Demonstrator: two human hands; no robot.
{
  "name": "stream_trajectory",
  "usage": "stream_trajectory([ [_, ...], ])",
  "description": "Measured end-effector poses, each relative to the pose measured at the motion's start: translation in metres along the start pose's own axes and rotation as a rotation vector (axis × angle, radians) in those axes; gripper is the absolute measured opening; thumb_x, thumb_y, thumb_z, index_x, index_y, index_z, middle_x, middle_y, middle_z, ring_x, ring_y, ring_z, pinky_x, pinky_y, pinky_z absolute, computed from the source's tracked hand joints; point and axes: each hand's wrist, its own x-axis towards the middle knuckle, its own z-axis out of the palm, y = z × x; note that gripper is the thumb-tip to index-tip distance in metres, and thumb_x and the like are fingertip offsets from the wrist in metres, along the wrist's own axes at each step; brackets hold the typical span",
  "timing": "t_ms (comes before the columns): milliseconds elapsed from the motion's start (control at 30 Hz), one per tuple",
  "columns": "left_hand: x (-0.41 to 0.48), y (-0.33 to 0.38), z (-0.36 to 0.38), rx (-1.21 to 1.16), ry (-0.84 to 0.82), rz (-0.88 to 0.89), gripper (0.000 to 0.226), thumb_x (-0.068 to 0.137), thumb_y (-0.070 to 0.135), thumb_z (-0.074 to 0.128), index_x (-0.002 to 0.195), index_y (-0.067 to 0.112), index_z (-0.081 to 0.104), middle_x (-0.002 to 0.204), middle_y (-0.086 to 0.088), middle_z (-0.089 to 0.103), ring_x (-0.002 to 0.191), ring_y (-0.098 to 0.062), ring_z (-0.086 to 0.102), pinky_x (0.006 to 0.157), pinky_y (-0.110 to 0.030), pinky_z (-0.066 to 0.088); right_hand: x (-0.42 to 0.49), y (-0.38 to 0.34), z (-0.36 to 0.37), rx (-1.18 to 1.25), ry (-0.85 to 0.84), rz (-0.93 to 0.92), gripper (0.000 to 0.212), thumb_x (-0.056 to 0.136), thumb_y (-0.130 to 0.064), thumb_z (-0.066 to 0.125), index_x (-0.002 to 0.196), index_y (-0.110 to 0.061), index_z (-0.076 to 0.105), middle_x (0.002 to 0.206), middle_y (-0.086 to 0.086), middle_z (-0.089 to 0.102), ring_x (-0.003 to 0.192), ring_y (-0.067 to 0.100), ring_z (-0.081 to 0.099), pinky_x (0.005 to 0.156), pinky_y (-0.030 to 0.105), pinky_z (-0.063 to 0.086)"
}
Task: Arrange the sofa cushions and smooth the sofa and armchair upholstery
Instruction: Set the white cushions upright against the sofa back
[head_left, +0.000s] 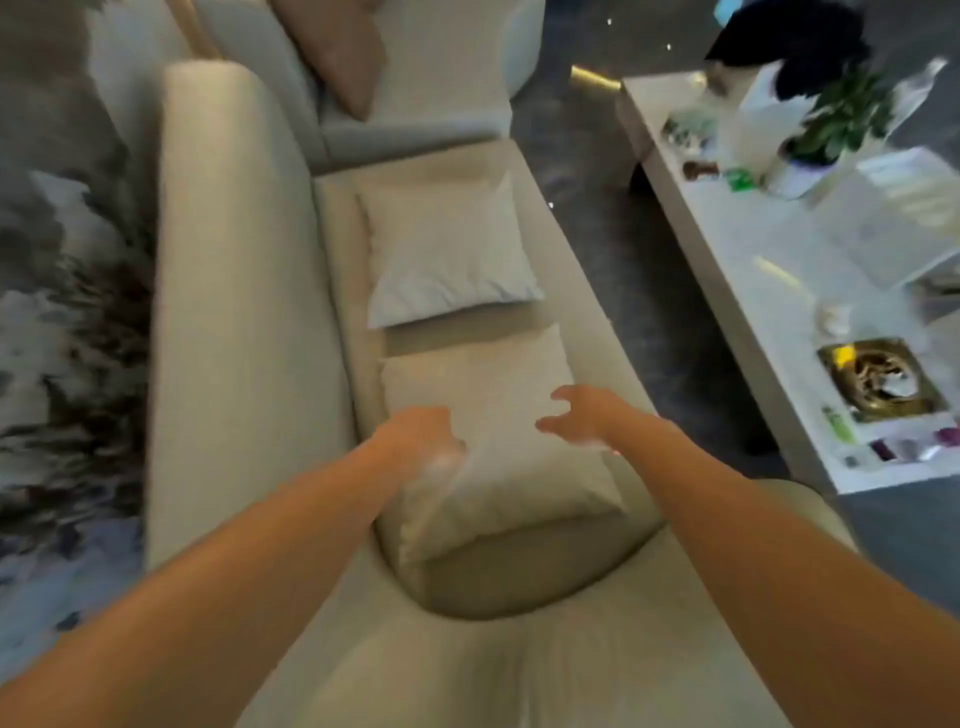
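A beige sofa (234, 312) runs away from me, seen from over its near armrest. Two cream cushions lie flat on its seat: a near cushion (493, 467) and a far cushion (447, 249) beyond it. My left hand (421, 436) hovers over the near cushion's left side, fingers curled downward; blur hides whether it touches. My right hand (582, 415) floats above the cushion's right side with fingers spread, holding nothing. A brown cushion (343, 52) leans on the adjoining armchair (441, 78) at the far end.
A long white coffee table (753, 249) stands to the right with a potted plant (831, 124), a gold tray (878, 379) and small items. Dark floor (613, 218) separates it from the sofa. A patterned wall or rug fills the left.
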Motion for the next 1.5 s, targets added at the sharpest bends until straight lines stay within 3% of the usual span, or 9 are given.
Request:
stream_trajectory([
  [267, 0.186, -0.084, 0.084, -0.413, 0.172, -0.193, 0.118, 0.064, 0.077, 0.067, 0.150, 0.044, -0.008, 0.160, -0.018, -0.011, 0.146, -0.040, 0.001, 0.114, -0.056, 0.014, 0.211, 0.029, 0.127, 0.343, 0.268, 0.401, 0.083, 0.078, -0.085, 0.036, 0.148, -0.058, 0.000, 0.167, 0.012, -0.003, 0.148, 0.048, 0.007, 0.114, 0.072, 0.006],
  [400, 0.196, -0.085, 0.095, -0.652, 0.305, -0.136, 0.113, 0.057, 0.069, 0.078, 0.146, 0.051, 0.010, 0.158, -0.014, -0.002, 0.141, -0.039, 0.021, 0.113, -0.047, 0.023, 0.232, 0.019, 0.147, 0.341, 0.442, 0.506, 0.075, 0.065, -0.093, 0.019, 0.135, -0.072, -0.001, 0.163, 0.001, 0.012, 0.138, 0.051, 0.022, 0.103, 0.077, 0.012],
  [633, 0.122, -0.029, 0.013, -0.480, 0.409, -0.004, 0.094, 0.073, 0.044, 0.079, 0.150, 0.031, 0.026, 0.149, -0.015, 0.008, 0.132, -0.035, 0.025, 0.110, -0.036, 0.026, 0.206, 0.029, 0.106, 0.538, 0.335, 0.447, 0.075, 0.081, -0.079, 0.028, 0.150, -0.052, 0.016, 0.154, 0.016, 0.037, 0.137, 0.045, 0.037, 0.116, 0.056, 0.026],
  [800, 0.055, -0.045, -0.083, -0.119, 0.427, 0.130, 0.086, 0.076, 0.044, 0.073, 0.144, 0.013, 0.030, 0.144, -0.021, 0.010, 0.124, -0.045, 0.028, 0.110, -0.042, 0.026, 0.184, -0.029, 0.098, 0.854, 0.126, 0.310, 0.061, 0.094, -0.061, 0.040, 0.134, -0.020, 0.061, 0.142, 0.014, 0.058, 0.129, 0.032, 0.052, 0.114, 0.044, 0.036],
  [967, 0.023, -0.098, -0.103, 0.085, 0.392, 0.057, 0.090, 0.079, 0.045, 0.071, 0.145, 0.006, 0.024, 0.146, -0.027, 0.004, 0.130, -0.046, 0.021, 0.111, -0.045, 0.026, 0.196, -0.114, 0.135, 0.921, -0.058, 0.081, 0.053, 0.105, -0.042, 0.033, 0.150, -0.015, 0.039, 0.158, 0.011, 0.036, 0.144, 0.022, 0.033, 0.112, 0.026, 0.022],
  [1133, 0.020, -0.116, -0.095, 0.190, 0.324, -0.028, 0.097, 0.082, 0.064, 0.055, 0.153, 0.020, 0.006, 0.150, -0.019, -0.007, 0.126, -0.041, 0.024, 0.103, -0.046, 0.034, 0.209, -0.136, 0.173, 0.954, -0.044, 0.177, 0.061, 0.102, -0.053, 0.028, 0.156, -0.027, 0.021, 0.164, 0.008, 0.024, 0.151, 0.027, 0.020, 0.124, 0.049, 0.008],
  [1267, 0.033, -0.098, -0.129, 0.374, 0.400, 0.064, 0.075, 0.079, 0.066, 0.057, 0.135, 0.020, 0.039, 0.138, -0.018, 0.018, 0.113, -0.036, 0.025, 0.094, -0.044, 0.036, 0.212, -0.122, 0.150, 0.816, -0.131, 0.126, 0.061, 0.104, -0.044, 0.032, 0.157, -0.015, 0.019, 0.165, 0.005, 0.020, 0.150, 0.023, 0.021, 0.121, 0.035, 0.014],
  [1367, 0.077, -0.057, -0.168, 0.206, 0.481, 0.197, 0.056, 0.076, 0.065, 0.058, 0.116, 0.026, 0.058, 0.118, -0.012, 0.047, 0.108, -0.037, 0.043, 0.091, -0.044, 0.041, 0.227, -0.113, 0.100, 0.728, -0.099, 0.171, 0.067, 0.101, -0.048, 0.042, 0.157, -0.019, 0.019, 0.163, 0.008, 0.025, 0.146, 0.029, 0.031, 0.114, 0.041, 0.030],
  [1500, 0.192, -0.021, -0.201, -0.127, 0.336, 0.139, 0.057, 0.085, 0.043, 0.064, 0.136, 0.024, 0.045, 0.132, -0.014, 0.045, 0.120, -0.036, 0.049, 0.101, -0.041, 0.041, 0.284, -0.126, -0.007, 0.607, 0.168, 0.076, 0.063, 0.099, -0.040, 0.052, 0.154, -0.017, 0.030, 0.157, 0.014, 0.038, 0.141, 0.032, 0.040, 0.113, 0.038, 0.033],
])
